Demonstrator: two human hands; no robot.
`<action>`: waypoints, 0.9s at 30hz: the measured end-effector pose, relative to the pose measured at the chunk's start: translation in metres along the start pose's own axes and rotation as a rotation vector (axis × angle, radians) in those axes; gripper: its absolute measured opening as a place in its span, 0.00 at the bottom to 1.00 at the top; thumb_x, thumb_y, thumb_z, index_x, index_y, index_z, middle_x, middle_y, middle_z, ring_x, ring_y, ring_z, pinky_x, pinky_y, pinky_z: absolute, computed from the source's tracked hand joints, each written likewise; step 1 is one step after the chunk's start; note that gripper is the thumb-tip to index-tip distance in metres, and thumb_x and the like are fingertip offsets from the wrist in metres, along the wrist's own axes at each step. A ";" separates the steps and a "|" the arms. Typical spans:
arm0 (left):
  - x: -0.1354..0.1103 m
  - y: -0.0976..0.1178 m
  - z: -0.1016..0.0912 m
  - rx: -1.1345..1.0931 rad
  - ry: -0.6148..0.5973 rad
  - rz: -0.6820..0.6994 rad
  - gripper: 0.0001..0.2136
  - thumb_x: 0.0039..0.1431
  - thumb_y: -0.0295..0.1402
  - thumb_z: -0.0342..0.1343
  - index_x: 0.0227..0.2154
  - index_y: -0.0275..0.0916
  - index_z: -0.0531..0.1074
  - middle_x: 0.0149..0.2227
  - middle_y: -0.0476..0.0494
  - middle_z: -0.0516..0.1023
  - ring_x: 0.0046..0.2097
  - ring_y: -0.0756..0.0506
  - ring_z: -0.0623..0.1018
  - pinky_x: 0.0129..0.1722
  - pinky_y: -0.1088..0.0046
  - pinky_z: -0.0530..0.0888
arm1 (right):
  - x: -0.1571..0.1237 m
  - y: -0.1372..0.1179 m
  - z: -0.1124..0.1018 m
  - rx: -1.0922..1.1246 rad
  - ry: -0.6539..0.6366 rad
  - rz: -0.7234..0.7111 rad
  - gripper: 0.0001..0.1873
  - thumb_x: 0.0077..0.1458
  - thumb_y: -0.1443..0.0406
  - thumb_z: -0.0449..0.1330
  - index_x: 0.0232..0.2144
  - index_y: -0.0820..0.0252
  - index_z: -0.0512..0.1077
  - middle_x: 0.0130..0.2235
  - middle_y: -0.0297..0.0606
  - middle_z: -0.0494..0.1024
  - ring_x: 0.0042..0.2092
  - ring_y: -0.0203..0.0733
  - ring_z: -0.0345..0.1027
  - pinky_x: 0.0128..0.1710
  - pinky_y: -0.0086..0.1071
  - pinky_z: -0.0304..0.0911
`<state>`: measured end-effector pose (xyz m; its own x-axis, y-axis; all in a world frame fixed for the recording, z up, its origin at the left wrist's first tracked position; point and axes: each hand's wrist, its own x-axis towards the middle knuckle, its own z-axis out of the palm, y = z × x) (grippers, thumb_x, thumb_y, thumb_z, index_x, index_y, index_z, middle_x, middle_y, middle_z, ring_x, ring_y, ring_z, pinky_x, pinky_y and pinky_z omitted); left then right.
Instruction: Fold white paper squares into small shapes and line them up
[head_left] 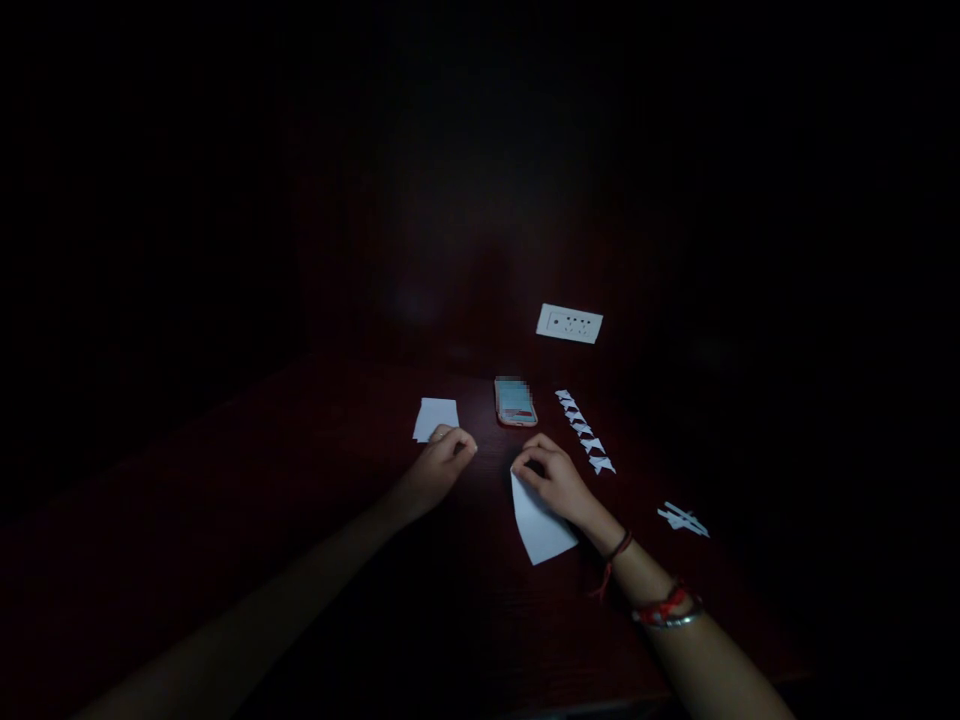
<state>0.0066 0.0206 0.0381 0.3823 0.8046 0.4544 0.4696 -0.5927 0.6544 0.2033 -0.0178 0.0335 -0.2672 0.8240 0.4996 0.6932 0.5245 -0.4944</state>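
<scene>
My right hand (556,478) pinches the top corner of a white paper sheet (540,525) that lies on the dark red table (300,500). My left hand (442,462) is curled into a loose fist, its fingers touching the lower edge of a small stack of white paper squares (435,415). What, if anything, the left fingers hold is hidden. Red string bracelets and a metal bangle (666,610) ring my right wrist.
A phone (514,401) with a lit screen lies just beyond my hands. To its right runs a row of folded white paper shapes (585,432), with another folded piece (682,519) further right. A white wall socket (569,323) sits behind. Surroundings are very dark.
</scene>
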 end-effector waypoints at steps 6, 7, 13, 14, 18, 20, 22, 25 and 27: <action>-0.005 -0.016 0.016 0.072 -0.010 -0.015 0.08 0.54 0.31 0.41 0.25 0.38 0.63 0.32 0.47 0.63 0.38 0.47 0.65 0.43 0.68 0.62 | 0.002 0.010 0.002 -0.049 0.003 0.083 0.07 0.49 0.68 0.53 0.25 0.62 0.71 0.29 0.35 0.65 0.32 0.34 0.60 0.34 0.28 0.56; -0.004 -0.018 0.017 0.077 -0.014 -0.012 0.08 0.54 0.31 0.41 0.25 0.38 0.63 0.32 0.47 0.63 0.38 0.47 0.65 0.43 0.67 0.62 | 0.003 0.013 -0.002 -0.059 0.028 0.090 0.07 0.49 0.68 0.53 0.26 0.62 0.71 0.29 0.35 0.66 0.32 0.34 0.61 0.35 0.28 0.56; 0.018 0.008 0.036 0.094 -0.107 0.113 0.07 0.53 0.30 0.44 0.25 0.37 0.66 0.32 0.47 0.64 0.39 0.46 0.66 0.43 0.67 0.63 | 0.000 0.028 -0.064 -0.069 0.302 0.139 0.09 0.49 0.65 0.51 0.27 0.62 0.71 0.31 0.37 0.69 0.34 0.36 0.63 0.34 0.29 0.58; 0.025 0.020 0.045 0.091 -0.146 0.151 0.06 0.52 0.29 0.45 0.25 0.37 0.66 0.32 0.47 0.64 0.39 0.46 0.66 0.42 0.68 0.63 | -0.004 0.031 -0.078 -0.071 0.340 0.182 0.10 0.49 0.64 0.51 0.26 0.62 0.71 0.31 0.38 0.70 0.33 0.36 0.63 0.32 0.28 0.58; 0.058 0.073 0.100 0.061 -0.278 0.303 0.06 0.53 0.27 0.46 0.27 0.37 0.67 0.35 0.46 0.66 0.40 0.48 0.67 0.43 0.72 0.64 | -0.034 0.041 -0.136 -0.158 0.307 0.315 0.10 0.47 0.63 0.52 0.25 0.63 0.72 0.29 0.38 0.72 0.31 0.36 0.65 0.30 0.28 0.58; 0.071 0.099 0.136 0.049 -0.348 0.360 0.05 0.53 0.26 0.47 0.27 0.35 0.68 0.34 0.45 0.67 0.41 0.47 0.67 0.43 0.73 0.64 | -0.054 0.046 -0.162 -0.215 0.338 0.380 0.11 0.46 0.63 0.52 0.26 0.63 0.72 0.29 0.39 0.73 0.31 0.37 0.65 0.30 0.29 0.58; 0.081 0.123 0.173 0.046 -0.416 0.397 0.05 0.55 0.28 0.48 0.30 0.34 0.69 0.36 0.43 0.68 0.41 0.46 0.68 0.42 0.70 0.65 | -0.074 0.051 -0.182 -0.232 0.369 0.428 0.11 0.46 0.63 0.53 0.27 0.63 0.72 0.31 0.40 0.74 0.32 0.38 0.66 0.32 0.30 0.59; 0.089 0.148 0.214 0.047 -0.499 0.435 0.11 0.58 0.33 0.46 0.42 0.35 0.63 0.43 0.42 0.65 0.40 0.46 0.69 0.38 0.65 0.68 | -0.096 0.058 -0.198 -0.220 0.395 0.491 0.11 0.45 0.63 0.53 0.27 0.64 0.72 0.32 0.41 0.74 0.34 0.40 0.67 0.34 0.31 0.60; 0.093 0.157 0.228 0.056 -0.542 0.447 0.11 0.58 0.33 0.46 0.43 0.35 0.62 0.43 0.42 0.65 0.40 0.46 0.69 0.37 0.65 0.68 | -0.103 0.061 -0.201 -0.212 0.401 0.513 0.11 0.45 0.63 0.53 0.27 0.63 0.72 0.32 0.40 0.74 0.34 0.40 0.67 0.34 0.31 0.60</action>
<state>0.2976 -0.0063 0.0450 0.8842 0.3602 0.2974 0.2097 -0.8750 0.4363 0.4076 -0.1137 0.0953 0.3702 0.7930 0.4839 0.7927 0.0020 -0.6096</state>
